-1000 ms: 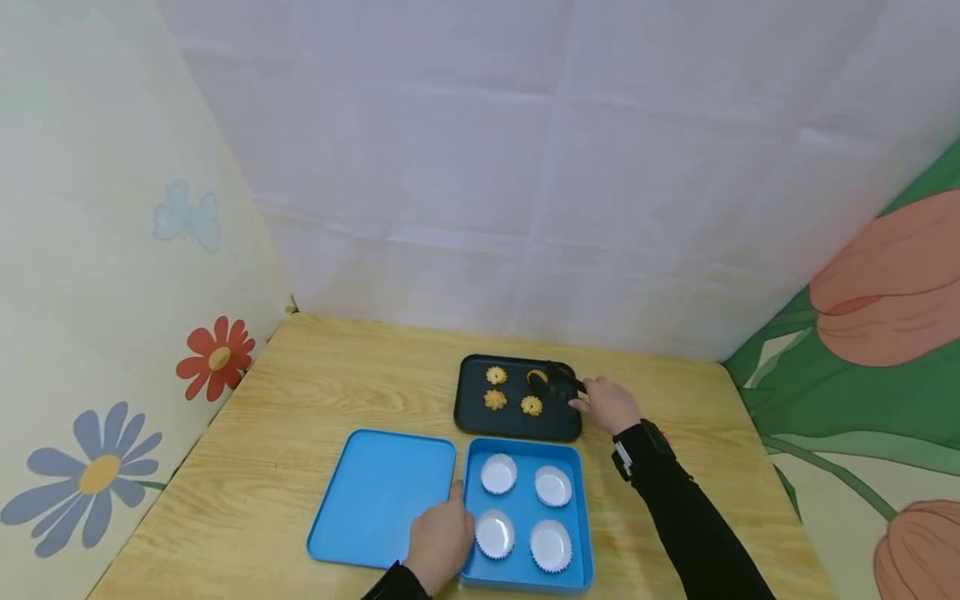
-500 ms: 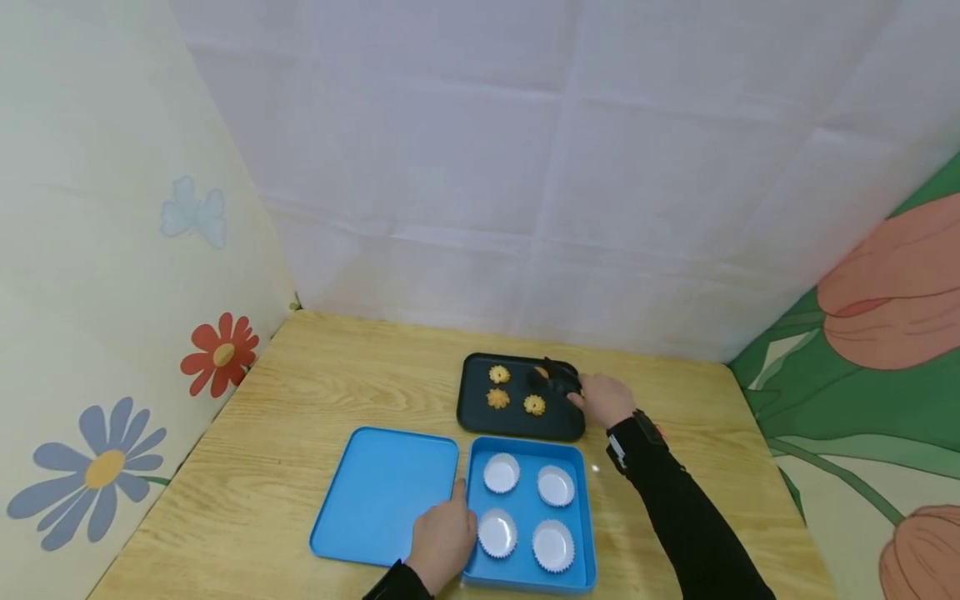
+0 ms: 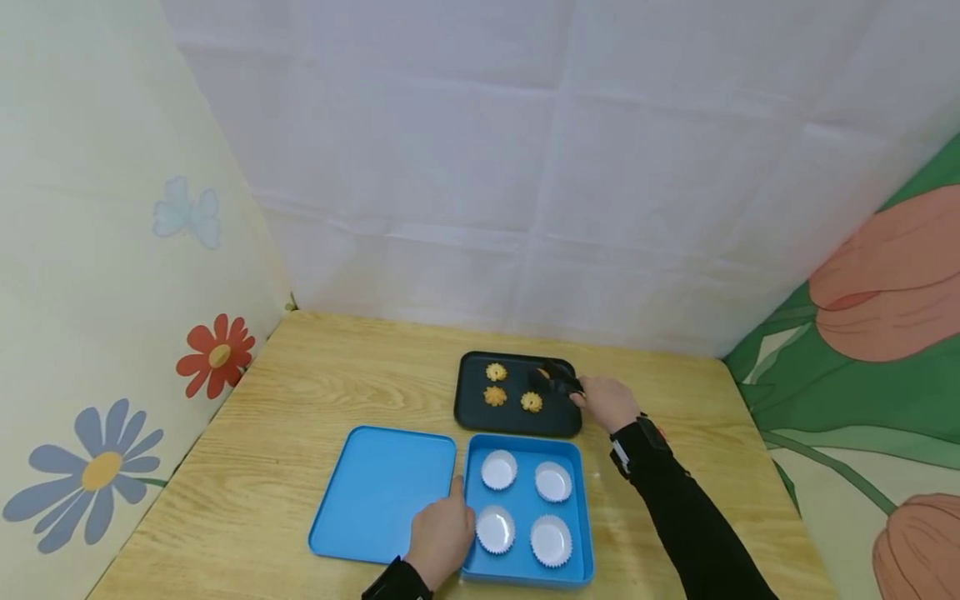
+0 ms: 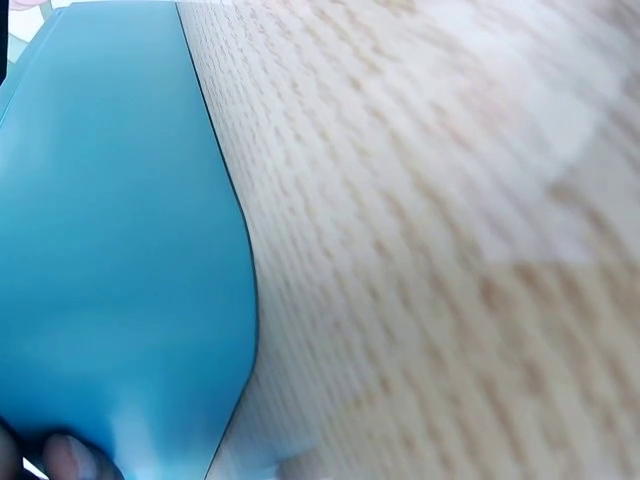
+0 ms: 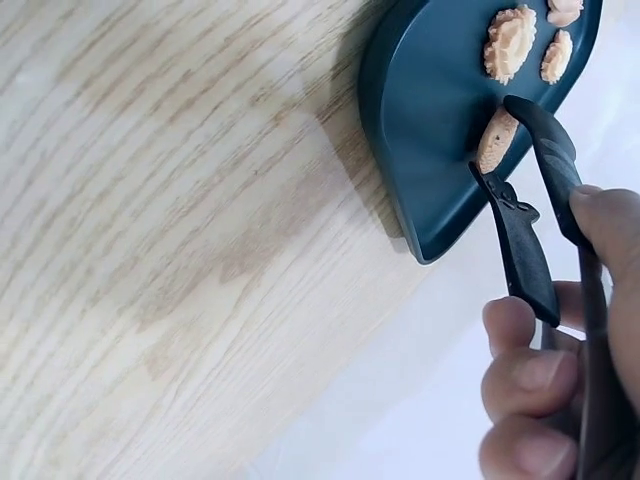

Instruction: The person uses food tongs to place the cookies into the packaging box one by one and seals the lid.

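My right hand (image 3: 609, 403) grips a pair of black tongs (image 3: 558, 382) over the right side of the dark baking tray (image 3: 480, 421). In the right wrist view, a ridged cookie (image 5: 497, 140) stands tilted on edge between the tong tips. Three other golden cookies (image 3: 532, 402) lie on the tray. My left hand (image 3: 441, 533) holds the left wall of the blue box (image 3: 528, 573), its index finger stretched forward along the side. Several white fluted paper cups (image 3: 551, 542) sit inside the box. Fingertips (image 4: 75, 458) show against blue plastic in the left wrist view.
Left of the box lies a flat blue lid (image 3: 382, 492), close beside it. The wooden table (image 3: 300, 400) meets a white cloth backdrop (image 3: 420, 167) just behind the tray. Flower-printed panels (image 3: 885, 367) stand at both sides.
The tongs have turned slightly at the far right cookie, which now shows less from above. The left hand, box and lid stay in place; the head view shifts a little.
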`<state>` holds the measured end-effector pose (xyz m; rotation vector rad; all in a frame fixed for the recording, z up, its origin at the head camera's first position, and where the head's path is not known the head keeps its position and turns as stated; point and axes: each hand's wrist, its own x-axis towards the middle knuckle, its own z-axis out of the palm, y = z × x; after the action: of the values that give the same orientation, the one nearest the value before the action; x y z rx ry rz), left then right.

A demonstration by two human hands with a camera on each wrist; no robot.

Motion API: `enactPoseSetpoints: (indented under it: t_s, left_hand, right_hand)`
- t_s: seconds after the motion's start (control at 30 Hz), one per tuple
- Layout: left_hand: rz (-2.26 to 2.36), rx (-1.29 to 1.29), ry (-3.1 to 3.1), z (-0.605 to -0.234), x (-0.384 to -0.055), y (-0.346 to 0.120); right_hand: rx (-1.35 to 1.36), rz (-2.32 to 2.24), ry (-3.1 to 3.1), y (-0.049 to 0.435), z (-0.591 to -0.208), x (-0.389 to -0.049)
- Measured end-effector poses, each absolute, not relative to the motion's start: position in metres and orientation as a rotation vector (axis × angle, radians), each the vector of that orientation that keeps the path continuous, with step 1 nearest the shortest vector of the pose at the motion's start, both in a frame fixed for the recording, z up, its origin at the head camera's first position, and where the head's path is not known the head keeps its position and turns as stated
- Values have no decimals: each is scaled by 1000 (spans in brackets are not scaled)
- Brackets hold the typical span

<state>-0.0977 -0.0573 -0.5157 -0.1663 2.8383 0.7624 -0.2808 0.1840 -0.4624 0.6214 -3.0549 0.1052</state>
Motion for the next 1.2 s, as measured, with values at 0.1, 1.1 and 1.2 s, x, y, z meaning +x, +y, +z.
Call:
enactPoseSetpoints:
  t_s: [0.1, 1.1, 1.2]
  left_hand:
    - [752, -169, 2841, -517, -98, -58]
    - [719, -154, 2850, -516, -102, -62]
    - [714, -148, 2855, -516, -100, -61]
  right_hand:
    - [645, 132, -3006, 189, -463, -277]
    - [555, -108, -3159, 213, -430, -115]
    - [573, -147, -3166, 210, -431, -110]
